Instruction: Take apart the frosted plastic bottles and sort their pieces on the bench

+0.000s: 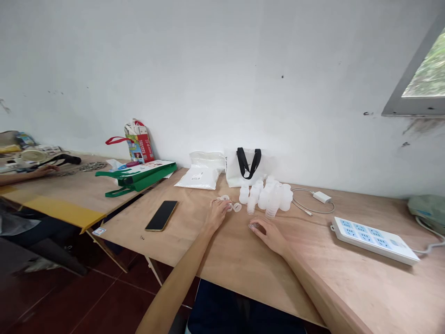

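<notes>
Translucent plastic bottles [264, 197] stand bunched on a plywood table [222, 250] in front of a seated person. There are about eight, though they overlap too much for a firm count. Just left of the bunch, the left hand [217, 214] reaches over two or three clear caps [231, 204]. Its fingers [222, 200] are slightly apart and touch a cap, but it is impossible to tell whether they grip it. The right hand [269, 234] lies close by, its fingers [259, 224] curved over one small clear cap [253, 226], too hidden to tell if clamped. A light nudge could send the round caps rolling, and one bumped bottle could topple its close neighbours. Also on the table are one black phone [162, 215], one white bag [243, 169] with black handles, one white packet [198, 178], one power strip [373, 240] and one charger [321, 197]. Another person's hand [45, 170] rests on a separate table [62, 190] at far left.
</notes>
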The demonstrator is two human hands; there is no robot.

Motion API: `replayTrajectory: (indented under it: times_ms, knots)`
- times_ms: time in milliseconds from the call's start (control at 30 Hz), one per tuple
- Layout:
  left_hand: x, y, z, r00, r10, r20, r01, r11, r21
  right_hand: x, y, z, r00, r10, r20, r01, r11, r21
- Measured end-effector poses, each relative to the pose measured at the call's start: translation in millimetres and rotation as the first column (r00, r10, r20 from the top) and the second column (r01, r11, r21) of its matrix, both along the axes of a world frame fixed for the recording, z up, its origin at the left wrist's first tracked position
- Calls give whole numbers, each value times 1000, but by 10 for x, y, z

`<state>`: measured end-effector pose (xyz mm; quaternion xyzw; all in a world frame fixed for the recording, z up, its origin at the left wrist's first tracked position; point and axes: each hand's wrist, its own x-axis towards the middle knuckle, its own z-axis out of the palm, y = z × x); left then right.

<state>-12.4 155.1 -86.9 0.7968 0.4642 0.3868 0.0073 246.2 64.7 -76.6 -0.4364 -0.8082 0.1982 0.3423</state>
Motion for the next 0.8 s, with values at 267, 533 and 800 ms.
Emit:
replayTrajectory:
  times_ms: [267, 533, 800]
  knots:
    - [17, -59, 56, 1000, 19, 1, -19, 1000, 14, -17, -1, 10, 1000, 21, 4, -21, 1000, 10]
    - [62, -126, 71, 984, -93, -151, 88, 995, -38, -24, -13, 49, 1000, 29, -6, -29, 999, 17]
    - [95, -288, 210, 986, -151, -64, 156, 983, 92, -1, -12, 14, 999, 35, 7, -35, 999, 38]
